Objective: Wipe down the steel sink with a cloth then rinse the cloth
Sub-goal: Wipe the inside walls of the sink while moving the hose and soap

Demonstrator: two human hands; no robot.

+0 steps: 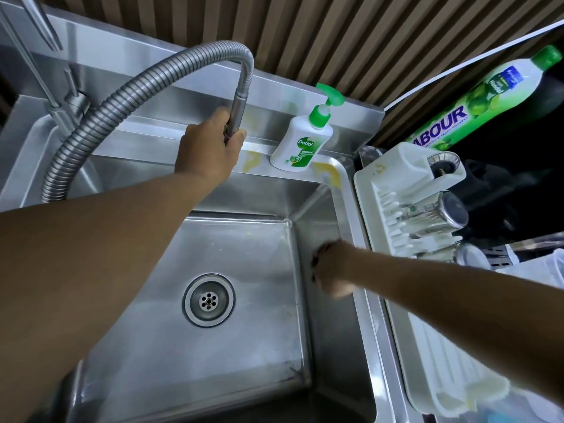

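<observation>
- A square steel sink [244, 346] is set in the worktop, with a round strainer drain [209, 300] in its floor.
- Just right of it, a white plastic dish rack [393, 184] holds shiny steel cups [439, 215].
- A white pump bottle [300, 145] on the back ledge reads "Dettol Original".
- A green capped bottle [476, 102] behind the rack shows "ABOUR".
- The left hand [210, 145] grasps the ribbed steel hose tap [128, 93] by its nozzle.
- The right hand [332, 268] is clenched against the basin's right wall. It is too blurred to tell whether it holds the cloth.

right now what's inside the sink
Only the drain and the right hand against the right wall show in the sink. The left arm covers its left side; anything under the hand is hidden.
</observation>
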